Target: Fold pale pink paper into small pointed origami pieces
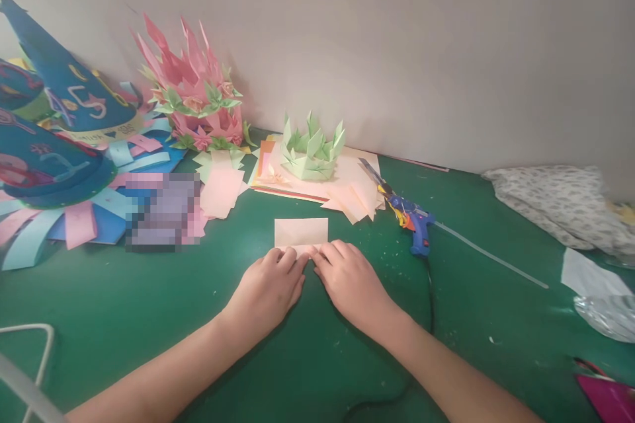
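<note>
A small pale peach sheet of paper [301, 231] lies on the green table in front of me. Its near edge is turned up in a narrow strip under my fingers. My left hand [270, 284] presses and pinches the left part of this fold, fingers curled together. From the other side, my right hand [351, 277] holds the right part, its thumb and fingertips close to the left ones. The undersides of the fingers are hidden. Beyond the sheet stands a light green folded-paper crown [312, 157] on a stack of paper [292, 195].
Right of the stack lie loose peach sheets [354, 201] and a blue glue gun [421, 231] with a glue stick and black cord. Decorated blue cone hats [92, 96], a pink paper crown [196, 89] and more peach sheets [222, 188] stand left. A patterned cloth [550, 201] lies far right.
</note>
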Demonstrator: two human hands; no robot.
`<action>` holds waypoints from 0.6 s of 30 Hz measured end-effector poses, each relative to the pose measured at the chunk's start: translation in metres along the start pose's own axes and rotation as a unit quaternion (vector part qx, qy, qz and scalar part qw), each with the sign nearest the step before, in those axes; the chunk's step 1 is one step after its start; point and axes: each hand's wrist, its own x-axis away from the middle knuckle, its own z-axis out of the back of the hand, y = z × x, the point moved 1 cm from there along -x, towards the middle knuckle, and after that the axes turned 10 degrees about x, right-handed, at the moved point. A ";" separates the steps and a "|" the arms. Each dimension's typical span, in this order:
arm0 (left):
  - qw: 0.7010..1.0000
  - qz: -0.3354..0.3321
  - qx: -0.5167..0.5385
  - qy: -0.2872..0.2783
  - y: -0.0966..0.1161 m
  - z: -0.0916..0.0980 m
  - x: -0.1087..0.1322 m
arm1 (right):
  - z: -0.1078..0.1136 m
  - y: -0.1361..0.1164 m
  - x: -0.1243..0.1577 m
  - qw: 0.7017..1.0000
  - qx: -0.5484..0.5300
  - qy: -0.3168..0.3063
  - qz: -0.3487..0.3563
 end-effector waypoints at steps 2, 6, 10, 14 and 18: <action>1.000 0.000 0.006 -0.002 -0.001 0.000 -0.001 | 0.001 -0.002 0.000 1.000 -0.009 -0.004 -0.005; 1.000 -0.011 0.017 -0.005 -0.003 0.000 -0.002 | 0.003 -0.007 0.000 0.999 -0.028 -0.008 -0.024; 0.999 -0.007 0.034 0.013 -0.006 0.000 -0.001 | 0.003 -0.010 0.000 0.999 -0.005 -0.003 -0.032; 0.998 0.003 0.055 0.012 -0.008 0.002 -0.001 | 0.005 -0.012 0.003 0.998 0.040 -0.017 -0.050; 0.998 0.008 0.054 0.009 -0.008 0.001 -0.001 | 0.008 -0.010 0.007 0.995 0.075 -0.031 -0.062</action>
